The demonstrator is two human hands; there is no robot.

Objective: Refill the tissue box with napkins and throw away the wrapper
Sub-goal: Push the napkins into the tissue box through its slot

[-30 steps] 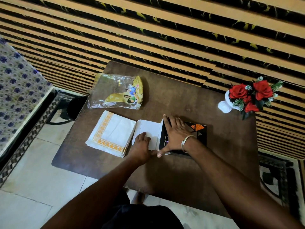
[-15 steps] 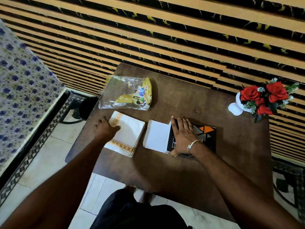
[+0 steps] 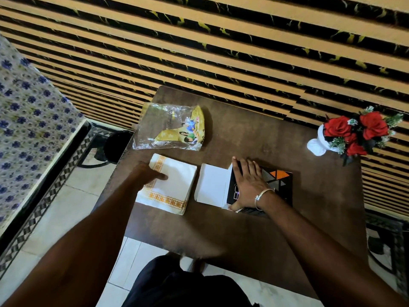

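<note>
A stack of white napkins (image 3: 174,185) with orange borders lies on the brown table (image 3: 243,224). My left hand (image 3: 146,176) grips the stack's left edge, thumb on top. To the right lies the black tissue box (image 3: 278,180) with orange triangles, its white end flap (image 3: 211,186) folded open toward the napkins. My right hand (image 3: 249,182) lies flat on the box, fingers spread, pressing it down. The empty clear-and-yellow wrapper (image 3: 172,127) rests behind the napkins near the table's far left corner.
A white vase of red roses (image 3: 354,134) stands at the table's right far edge. A striped wall runs behind. A black bin (image 3: 115,145) sits on the tiled floor left of the table, beside a blue-flowered bed (image 3: 28,134).
My left hand left the box flap, moved left to the napkin stack and took hold of its left edge. The right hand stayed flat on the box.
</note>
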